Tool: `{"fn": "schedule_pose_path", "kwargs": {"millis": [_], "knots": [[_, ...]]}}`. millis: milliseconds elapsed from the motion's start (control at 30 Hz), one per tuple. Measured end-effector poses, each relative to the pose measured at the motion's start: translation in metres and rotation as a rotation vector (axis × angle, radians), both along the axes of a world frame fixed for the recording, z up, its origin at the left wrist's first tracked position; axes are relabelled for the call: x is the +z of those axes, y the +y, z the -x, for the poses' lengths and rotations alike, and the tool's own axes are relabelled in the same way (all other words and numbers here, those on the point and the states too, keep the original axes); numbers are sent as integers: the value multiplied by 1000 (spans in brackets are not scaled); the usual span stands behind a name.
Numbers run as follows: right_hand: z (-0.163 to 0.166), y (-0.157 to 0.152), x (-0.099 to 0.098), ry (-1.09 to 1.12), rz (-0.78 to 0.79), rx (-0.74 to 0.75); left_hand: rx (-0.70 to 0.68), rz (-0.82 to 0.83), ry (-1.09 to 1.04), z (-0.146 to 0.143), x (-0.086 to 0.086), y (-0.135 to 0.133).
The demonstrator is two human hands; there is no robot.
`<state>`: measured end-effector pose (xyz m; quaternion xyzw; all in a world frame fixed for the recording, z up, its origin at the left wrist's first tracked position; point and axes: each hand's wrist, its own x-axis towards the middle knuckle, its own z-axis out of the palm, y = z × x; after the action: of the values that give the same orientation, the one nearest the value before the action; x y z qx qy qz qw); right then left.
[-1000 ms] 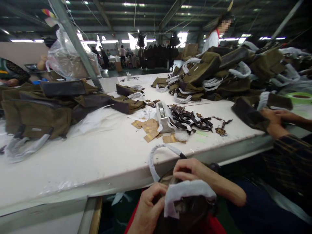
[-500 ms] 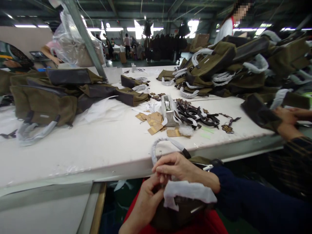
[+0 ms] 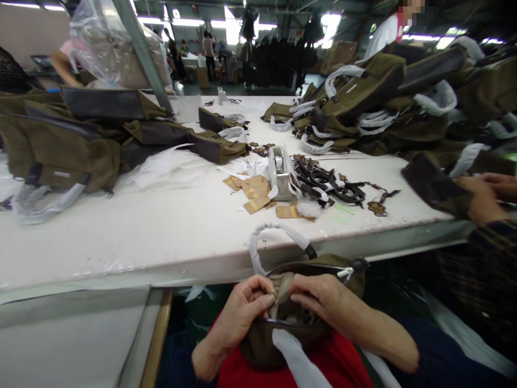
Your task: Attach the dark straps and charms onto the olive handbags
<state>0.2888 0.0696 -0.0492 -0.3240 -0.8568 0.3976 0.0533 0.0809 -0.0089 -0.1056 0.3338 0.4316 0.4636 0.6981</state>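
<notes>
An olive-green handbag (image 3: 258, 347) lies in my lap against the table edge, its zipped mouth spread and its beige lining (image 3: 281, 283) showing. My left hand (image 3: 247, 303) is closed at the left of the mouth, thumb and forefinger pinching the lining near the zipper teeth. Opposite it, my right hand (image 3: 323, 296) has its fingers bent onto the lining, partly hidden inside the bag. One handle wrapped in white paper (image 3: 255, 245) arches up on the far side. The near handle's white wrapping (image 3: 301, 358) hangs down towards me.
A tape dispenser (image 3: 280, 175) stands on the white table (image 3: 121, 237) among brown tags (image 3: 256, 188), black straps (image 3: 323, 183) and a flower-shaped charm (image 3: 377, 208). Olive bags are piled left (image 3: 60, 151) and right (image 3: 363, 97). A co-worker's hands (image 3: 484, 196) hold another bag at right.
My hands have moved apart, the right one to the right. The bag's mouth and lining now show between them, and the near handle has dropped towards me.
</notes>
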Motion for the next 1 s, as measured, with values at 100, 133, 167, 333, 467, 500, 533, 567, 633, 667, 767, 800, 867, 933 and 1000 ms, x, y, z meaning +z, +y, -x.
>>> {"fn": "schedule_pose_path", "kwargs": {"millis": [100, 133, 167, 333, 467, 500, 533, 567, 633, 667, 767, 800, 867, 933, 1000], "knots": [[5, 3, 3, -42, -61, 48, 5, -4, -27, 1, 0, 0], [6, 4, 3, -56, -89, 65, 4, -8, -34, 1, 1, 0], [7, 4, 3, -72, -125, 79, 4, -12, -37, 2, 2, 0], [8, 7, -3, -136, -273, 96, -6, -20, -15, 3, 4, 0], [5, 9, -8, -149, -310, 102, -11, -29, 0, 4, 3, 1], [5, 10, -9, -154, -308, 110, -15, -27, 0, 4, 3, 1], [5, 10, -10, -156, -302, 117, -19, -25, 0, 4, 3, 1], [6, 10, -10, -152, -293, 123, -22, -24, -1, 4, 3, 2], [8, 10, -9, -134, -284, 127, -26, -22, -1, 3, 3, 2], [10, 10, -8, -123, -286, 129, -27, -20, 2, 3, 3, 2], [15, 8, -5, -104, -304, 154, -23, -12, 23, 4, 3, 3], [16, 8, -5, -97, -307, 164, -24, -6, 33, 4, 4, 3], [18, 6, -5, -79, -305, 181, -33, 16, 61, 4, 5, 3], [20, 4, -8, -63, -299, 185, -43, 17, 118, 4, 9, 2], [21, 4, -11, -57, -288, 192, -52, -28, 198, 4, 12, 0]]}}
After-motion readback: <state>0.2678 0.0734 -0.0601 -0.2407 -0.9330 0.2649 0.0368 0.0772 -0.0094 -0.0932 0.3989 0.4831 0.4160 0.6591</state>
